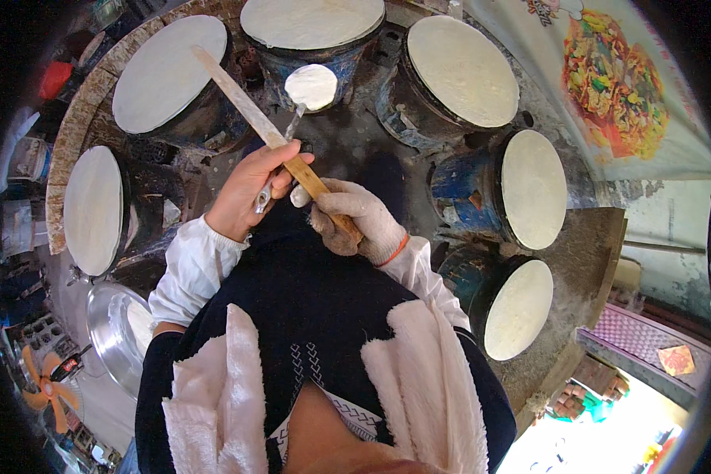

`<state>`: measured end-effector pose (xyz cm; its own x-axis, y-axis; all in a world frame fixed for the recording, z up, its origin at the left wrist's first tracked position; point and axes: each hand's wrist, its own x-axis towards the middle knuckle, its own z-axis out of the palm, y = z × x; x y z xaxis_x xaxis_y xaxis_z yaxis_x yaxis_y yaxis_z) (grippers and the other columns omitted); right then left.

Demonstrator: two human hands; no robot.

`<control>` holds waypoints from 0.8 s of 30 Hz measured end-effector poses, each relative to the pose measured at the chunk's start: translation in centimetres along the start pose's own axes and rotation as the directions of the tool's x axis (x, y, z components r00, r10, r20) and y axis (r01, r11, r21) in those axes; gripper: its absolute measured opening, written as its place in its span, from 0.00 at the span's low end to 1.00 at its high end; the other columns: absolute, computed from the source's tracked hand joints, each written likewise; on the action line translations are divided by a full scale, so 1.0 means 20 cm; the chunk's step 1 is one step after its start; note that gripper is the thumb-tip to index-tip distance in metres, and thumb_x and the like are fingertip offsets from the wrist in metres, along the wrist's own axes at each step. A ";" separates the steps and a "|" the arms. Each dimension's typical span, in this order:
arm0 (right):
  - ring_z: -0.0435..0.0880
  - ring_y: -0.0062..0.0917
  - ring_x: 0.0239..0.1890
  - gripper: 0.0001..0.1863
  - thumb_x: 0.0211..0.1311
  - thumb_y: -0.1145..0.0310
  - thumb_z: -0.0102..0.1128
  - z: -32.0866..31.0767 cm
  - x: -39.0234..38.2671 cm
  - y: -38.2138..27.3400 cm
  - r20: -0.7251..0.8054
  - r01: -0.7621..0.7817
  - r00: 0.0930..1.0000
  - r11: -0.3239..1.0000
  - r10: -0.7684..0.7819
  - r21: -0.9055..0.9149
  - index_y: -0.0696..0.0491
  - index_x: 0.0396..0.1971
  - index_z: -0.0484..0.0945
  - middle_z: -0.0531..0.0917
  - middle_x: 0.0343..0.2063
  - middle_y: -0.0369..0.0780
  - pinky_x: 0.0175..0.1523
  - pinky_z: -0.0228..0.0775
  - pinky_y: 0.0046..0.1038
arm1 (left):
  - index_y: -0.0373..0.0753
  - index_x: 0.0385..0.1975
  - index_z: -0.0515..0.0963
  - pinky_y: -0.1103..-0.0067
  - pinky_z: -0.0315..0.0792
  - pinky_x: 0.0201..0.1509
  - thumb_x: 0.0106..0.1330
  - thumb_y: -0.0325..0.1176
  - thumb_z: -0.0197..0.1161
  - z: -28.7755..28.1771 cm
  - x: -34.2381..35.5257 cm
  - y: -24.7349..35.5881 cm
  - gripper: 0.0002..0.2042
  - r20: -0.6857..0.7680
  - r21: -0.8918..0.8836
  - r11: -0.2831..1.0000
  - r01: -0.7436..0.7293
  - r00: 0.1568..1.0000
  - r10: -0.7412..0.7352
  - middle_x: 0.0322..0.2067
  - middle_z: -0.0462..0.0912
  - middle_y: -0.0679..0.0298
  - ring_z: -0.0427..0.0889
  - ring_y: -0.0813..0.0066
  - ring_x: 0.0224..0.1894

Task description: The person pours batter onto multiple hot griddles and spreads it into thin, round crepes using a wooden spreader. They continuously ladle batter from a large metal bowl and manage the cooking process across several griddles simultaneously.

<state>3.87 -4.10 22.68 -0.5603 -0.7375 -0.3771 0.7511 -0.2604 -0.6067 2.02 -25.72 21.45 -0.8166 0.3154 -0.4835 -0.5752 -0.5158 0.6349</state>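
Observation:
My bare left hand (257, 186) is closed around a metal handle, with its fingers against a long flat wooden stick (243, 103). The handle runs up to a round ladle head (310, 87) full of white material. My right hand (347, 213), in a dirty off-white knit glove, grips the stick's lower end. The stick slants up to the left over a round griddle (168, 75) coated in a thin white layer. Similar white-coated griddles on dark drum bodies surround my hands at the top middle (312, 17), upper right (462, 71), right (533, 189), lower right (517, 308) and left (92, 209).
A steel basin (107, 324) stands at lower left by an orange fan (47, 387). The curved wooden rim (67, 142) bounds the left. A printed banner (608, 95) is at upper right, above a stained wall (663, 213). A pink patterned board (632, 347) lies at lower right.

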 end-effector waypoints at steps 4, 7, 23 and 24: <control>0.77 0.17 0.18 0.18 0.67 0.58 0.57 0.04 0.08 0.05 0.008 -0.031 0.999 0.999 0.031 -0.014 0.58 0.45 0.76 0.79 0.23 0.36 0.21 0.68 0.16 | 0.27 0.41 0.79 0.88 0.57 0.15 0.73 0.39 0.59 0.04 -0.10 0.03 0.16 -0.090 0.010 1.000 -0.021 0.996 0.022 0.15 0.73 0.71 0.65 0.88 0.12; 0.78 0.19 0.18 0.19 0.69 0.55 0.53 -0.02 0.12 0.08 0.026 -0.070 0.997 0.993 0.073 -0.097 0.58 0.43 0.76 0.80 0.24 0.37 0.21 0.67 0.16 | 0.30 0.53 0.72 0.88 0.62 0.15 0.74 0.34 0.57 0.00 -0.12 0.03 0.15 -0.088 -0.131 0.990 -0.052 0.995 0.040 0.35 0.85 0.56 0.69 0.86 0.15; 0.75 0.22 0.20 0.18 0.75 0.55 0.49 -0.33 0.20 0.15 -0.289 -0.088 0.954 0.996 0.080 -0.016 0.54 0.49 0.78 0.80 0.28 0.38 0.24 0.65 0.24 | 0.27 0.59 0.67 0.90 0.65 0.13 0.74 0.32 0.53 -0.10 -0.24 0.14 0.19 -0.163 -0.332 0.930 -0.158 0.981 0.108 0.36 0.81 0.60 0.68 0.88 0.14; 0.75 0.22 0.21 0.17 0.75 0.56 0.49 -0.32 0.19 0.17 -0.276 -0.106 0.957 0.993 0.090 -0.043 0.54 0.49 0.77 0.80 0.29 0.37 0.24 0.65 0.24 | 0.27 0.59 0.67 0.89 0.65 0.14 0.74 0.31 0.53 -0.12 -0.27 0.14 0.19 -0.178 -0.343 0.922 -0.181 0.976 0.125 0.36 0.80 0.60 0.68 0.87 0.14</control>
<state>2.01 -3.73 14.66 -0.5652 -0.5572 -0.6084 0.7902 -0.1538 -0.5932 4.99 -30.68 24.42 -0.8600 0.1014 -0.5001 -0.3660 -0.8055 0.4661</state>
